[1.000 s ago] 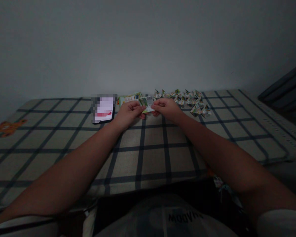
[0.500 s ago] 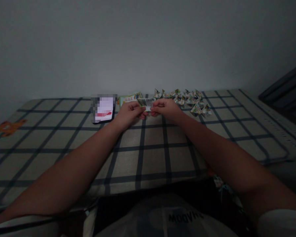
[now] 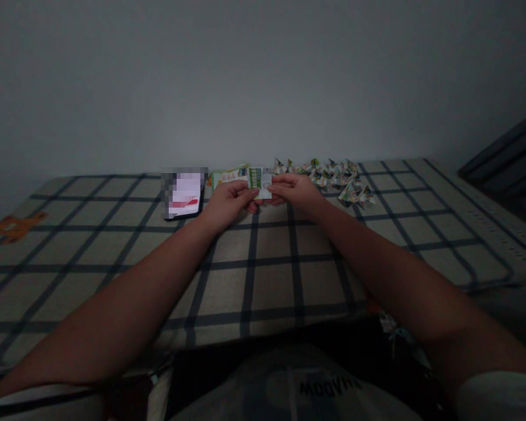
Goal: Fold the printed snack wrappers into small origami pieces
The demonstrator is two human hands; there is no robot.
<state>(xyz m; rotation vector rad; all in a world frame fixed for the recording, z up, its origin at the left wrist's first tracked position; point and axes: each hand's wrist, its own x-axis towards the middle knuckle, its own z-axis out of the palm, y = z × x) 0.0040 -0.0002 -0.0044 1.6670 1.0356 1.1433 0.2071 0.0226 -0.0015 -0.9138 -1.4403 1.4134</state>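
Between my two hands is a small green and white printed paper (image 3: 261,180), its printed face turned toward me. My left hand (image 3: 231,200) pinches its lower left side, thumb in front. On the lower right side, my right hand (image 3: 294,192) pinches it the same way. Behind my left hand lie flat green and white printed papers (image 3: 230,174), partly hidden by the hand. Several folded paper pieces (image 3: 333,174) with pointed corners are grouped just beyond and to the right of my right hand.
A phone (image 3: 184,196) with a lit, partly blurred screen lies left of my left hand. The checked tablecloth (image 3: 272,280) covers the table, which meets a plain wall (image 3: 263,82). An orange shape (image 3: 15,226) is at the far left, dark slats (image 3: 508,152) at the right.
The paper in my hands has opened upward, so more of its green and white printed face shows. Both hands stay in nearly the same place.
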